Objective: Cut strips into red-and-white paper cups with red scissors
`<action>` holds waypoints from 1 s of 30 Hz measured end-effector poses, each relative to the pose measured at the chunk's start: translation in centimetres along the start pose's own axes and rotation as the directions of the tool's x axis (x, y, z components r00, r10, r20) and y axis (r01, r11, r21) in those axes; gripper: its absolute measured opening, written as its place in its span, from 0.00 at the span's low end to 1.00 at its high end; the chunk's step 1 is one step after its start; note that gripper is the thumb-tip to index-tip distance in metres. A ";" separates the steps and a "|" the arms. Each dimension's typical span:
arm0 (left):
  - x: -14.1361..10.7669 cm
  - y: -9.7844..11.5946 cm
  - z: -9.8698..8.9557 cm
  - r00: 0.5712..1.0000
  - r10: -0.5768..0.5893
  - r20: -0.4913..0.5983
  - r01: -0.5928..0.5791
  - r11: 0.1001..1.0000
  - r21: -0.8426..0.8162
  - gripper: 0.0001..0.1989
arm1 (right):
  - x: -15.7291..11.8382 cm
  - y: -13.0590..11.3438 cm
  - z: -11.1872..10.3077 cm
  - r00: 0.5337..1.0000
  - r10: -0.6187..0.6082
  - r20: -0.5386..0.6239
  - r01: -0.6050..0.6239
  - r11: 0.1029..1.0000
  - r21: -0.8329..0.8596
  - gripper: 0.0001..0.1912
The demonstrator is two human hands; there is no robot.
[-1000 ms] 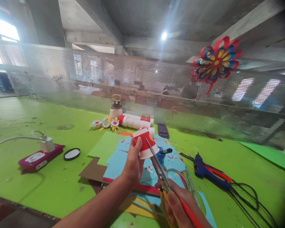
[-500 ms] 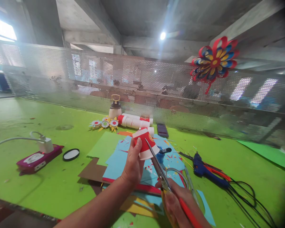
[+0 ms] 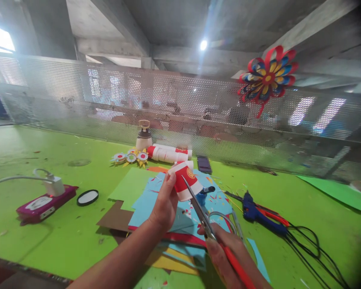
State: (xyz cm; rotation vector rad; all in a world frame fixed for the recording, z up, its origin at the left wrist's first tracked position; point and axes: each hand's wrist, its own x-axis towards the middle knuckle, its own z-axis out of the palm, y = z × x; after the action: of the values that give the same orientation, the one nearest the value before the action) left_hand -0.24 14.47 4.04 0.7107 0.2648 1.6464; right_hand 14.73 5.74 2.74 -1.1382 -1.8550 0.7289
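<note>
A red and white paper cup is in my left hand, its wide white rim tilted down to the right. My right hand is closed round the handles of long scissors. The blades point up and left, with their tips over the red side of the cup. Below the hands lie light blue sheets with small red scraps. A blue object with a black top stands partly hidden behind the scissors.
A blue glue gun with black cables lies right. Stacked cups, paper flowers, a bottle and a phone are behind. A purple power strip and black ring lie left. A perforated screen stands at the back.
The cup has turned in my left hand, so its round gold mark shows more fully. The scissors' blades look closer together. The whole view has shifted slightly.
</note>
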 end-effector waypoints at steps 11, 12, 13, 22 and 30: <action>2.1 6.8 -1.3 0.944 -0.228 0.239 0.128 0.919 0.372 0.22 | 1.6 1.1 -3.8 0.940 -0.166 0.297 0.255 0.922 -0.291 0.12; 2.1 7.3 -1.5 0.929 -0.259 0.264 0.136 0.903 0.407 0.24 | 1.6 1.1 -4.0 0.937 -0.171 0.303 0.262 0.919 -0.294 0.12; 2.1 7.8 -1.6 0.914 -0.294 0.281 0.151 0.887 0.437 0.26 | 1.6 1.1 -4.2 0.933 -0.167 0.317 0.266 0.916 -0.300 0.12; 3.0 10.7 -2.7 0.748 -0.550 0.370 0.060 0.612 0.788 0.30 | 2.0 0.0 -5.7 0.904 -0.053 0.423 0.225 0.902 -0.369 0.13; 4.6 11.6 -2.9 0.822 -0.483 0.302 -0.024 0.500 0.866 0.27 | 3.2 0.7 -6.1 0.921 0.045 0.388 0.107 0.925 -0.363 0.19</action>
State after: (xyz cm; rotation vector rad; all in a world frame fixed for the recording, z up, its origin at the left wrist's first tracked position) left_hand -11.58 16.98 9.42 1.7576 0.7728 0.8918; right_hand 19.51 9.31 6.31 -1.2645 -2.4282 0.6255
